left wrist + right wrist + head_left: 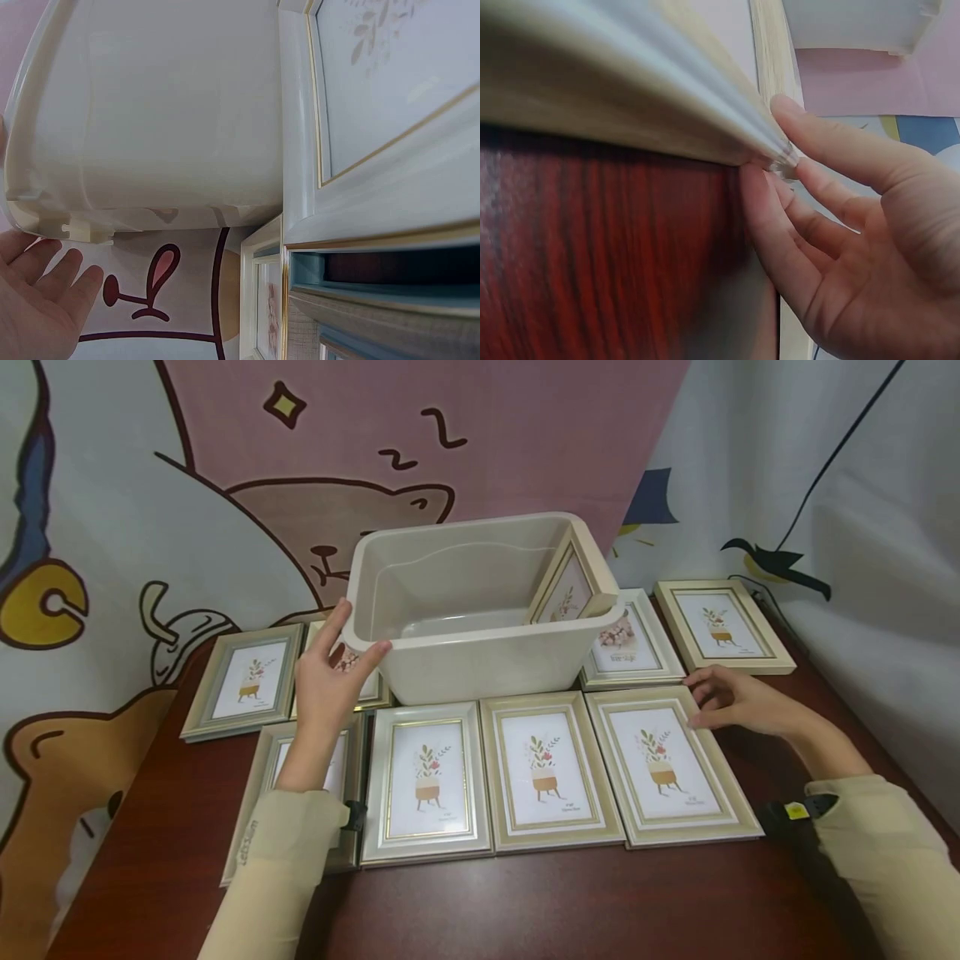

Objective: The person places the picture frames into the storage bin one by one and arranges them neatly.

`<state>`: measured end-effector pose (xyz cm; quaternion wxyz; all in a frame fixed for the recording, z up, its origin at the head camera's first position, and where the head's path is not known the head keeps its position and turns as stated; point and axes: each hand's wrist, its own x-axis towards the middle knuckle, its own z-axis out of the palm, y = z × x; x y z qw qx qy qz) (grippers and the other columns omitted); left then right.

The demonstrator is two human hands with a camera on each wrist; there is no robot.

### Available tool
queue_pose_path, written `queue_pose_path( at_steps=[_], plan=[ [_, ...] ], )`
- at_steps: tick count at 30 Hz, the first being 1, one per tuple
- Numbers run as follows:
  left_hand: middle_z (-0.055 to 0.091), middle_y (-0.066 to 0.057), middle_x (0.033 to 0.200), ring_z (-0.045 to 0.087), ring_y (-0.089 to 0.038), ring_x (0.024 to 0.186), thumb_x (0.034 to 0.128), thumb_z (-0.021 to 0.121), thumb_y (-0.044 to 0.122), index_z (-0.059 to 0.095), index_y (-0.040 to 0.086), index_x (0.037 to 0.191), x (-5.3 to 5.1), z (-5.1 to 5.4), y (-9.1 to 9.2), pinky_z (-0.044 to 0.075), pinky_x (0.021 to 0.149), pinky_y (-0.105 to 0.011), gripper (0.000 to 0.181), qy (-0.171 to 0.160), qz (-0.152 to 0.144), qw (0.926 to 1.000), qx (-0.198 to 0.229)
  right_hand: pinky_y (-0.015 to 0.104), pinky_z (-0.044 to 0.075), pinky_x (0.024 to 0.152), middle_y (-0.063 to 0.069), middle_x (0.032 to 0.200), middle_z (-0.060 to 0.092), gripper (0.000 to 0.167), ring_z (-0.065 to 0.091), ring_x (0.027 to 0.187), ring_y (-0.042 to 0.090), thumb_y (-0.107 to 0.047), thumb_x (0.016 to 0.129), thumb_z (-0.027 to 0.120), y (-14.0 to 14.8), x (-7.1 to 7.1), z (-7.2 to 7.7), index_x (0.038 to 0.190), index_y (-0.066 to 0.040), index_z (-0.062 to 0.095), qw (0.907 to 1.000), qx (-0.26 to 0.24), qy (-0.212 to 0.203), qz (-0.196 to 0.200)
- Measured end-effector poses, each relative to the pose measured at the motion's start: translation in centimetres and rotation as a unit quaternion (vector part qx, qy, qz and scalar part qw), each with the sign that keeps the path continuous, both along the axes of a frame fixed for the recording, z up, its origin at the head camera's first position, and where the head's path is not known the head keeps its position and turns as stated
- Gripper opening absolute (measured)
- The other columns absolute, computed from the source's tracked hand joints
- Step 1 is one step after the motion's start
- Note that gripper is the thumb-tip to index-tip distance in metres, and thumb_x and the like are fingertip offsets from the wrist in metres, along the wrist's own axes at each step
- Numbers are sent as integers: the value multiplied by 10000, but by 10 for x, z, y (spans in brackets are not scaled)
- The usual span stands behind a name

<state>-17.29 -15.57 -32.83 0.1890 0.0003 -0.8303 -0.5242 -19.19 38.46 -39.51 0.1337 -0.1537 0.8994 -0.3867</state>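
A cream plastic bin (pixel 480 664) stands behind the front row of picture frames. My left hand (pixel 327 689) touches its left front corner, thumb on the front rim and straight fingers along the left side. In the left wrist view the fingers (pixel 49 262) lie against the rim's corner. A picture frame (pixel 566 585) leans upright inside the bin, at its right end. My right hand (pixel 738 702) pinches the upper right corner of the rightmost front picture frame (pixel 671 768). The right wrist view shows thumb and fingers (pixel 832 146) on either side of that corner.
Two picture frames, one white (pixel 427 785) and one beige (pixel 553 772), lie beside the pinched one. A grey-green frame (pixel 243 681) lies far left, a cream frame (pixel 723 627) far right. Others lie beside the bin or partly under my left arm. A patterned cloth (pixel 525 435) hangs behind.
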Motion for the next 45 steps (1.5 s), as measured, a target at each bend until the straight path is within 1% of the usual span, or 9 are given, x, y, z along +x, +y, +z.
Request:
queue_pose_path(
  at_steps=[13,18,21,24,26,29,36,40,45],
  plan=[
    [409,116,1576,373,-90,1459,869,785,262,466,195,1496,-2,0,-1,405,1180,-328,707,17,7,10000,33,241,576,647,198,1059,562,587,598,814,58,-57,834,770,-5,-3,8,1295,96,441,9988,304,-382,53],
    [407,122,1575,373,-99,1461,868,787,259,466,199,1497,-1,1,0,401,1185,-345,709,-5,2,10000,43,275,617,687,218,1105,600,592,635,838,55,-45,856,750,-2,0,15,1309,88,393,9972,147,-730,-62],
    [405,129,1576,368,-97,1463,867,787,263,465,204,1497,-1,1,0,397,1189,-351,710,-33,5,10000,68,277,622,709,119,1083,653,544,666,857,56,-19,882,714,3,2,20,1308,47,383,9958,-117,-889,-175],
    [403,133,1576,367,-96,1464,868,787,264,465,211,1497,0,1,0,395,1190,-351,709,-44,8,10000,68,247,616,735,-47,1073,664,534,671,907,50,-24,904,689,7,6,25,1351,-37,398,9949,-345,-939,-160],
    [404,134,1575,367,-97,1464,868,787,267,466,215,1496,0,1,0,396,1189,-350,707,-36,9,10000,62,244,619,754,-127,1082,657,535,679,935,58,-30,918,675,10,8,28,1388,-90,428,9945,-493,-919,-119],
    [402,135,1576,364,-96,1466,868,786,269,465,219,1497,-1,0,0,396,1189,-352,708,-36,1,10000,66,253,623,771,-159,1117,659,551,689,950,81,-27,932,654,15,13,32,1439,-124,460,9944,-715,-781,42],
    [408,126,1573,365,-98,1465,866,788,265,470,212,1494,-1,-1,-1,397,1188,-358,706,22,11,10000,6,270,624,747,-94,1154,724,550,715,940,116,158,900,571,21,21,48,1401,-54,491,9890,-1418,-241,348],
    [410,116,1573,369,-104,1464,866,788,264,469,204,1495,-1,-1,0,401,1185,-356,708,60,25,10000,-54,252,620,741,-34,1172,738,581,725,962,109,271,841,537,24,23,56,1351,-6,510,9720,-2251,50,665],
    [410,112,1573,369,-106,1465,866,788,264,466,200,1496,-1,-1,0,403,1185,-358,710,69,25,9999,-71,250,624,777,89,1229,717,629,724,1021,161,395,761,456,27,21,63,1315,99,492,9224,-3588,318,1395]
  ],
)
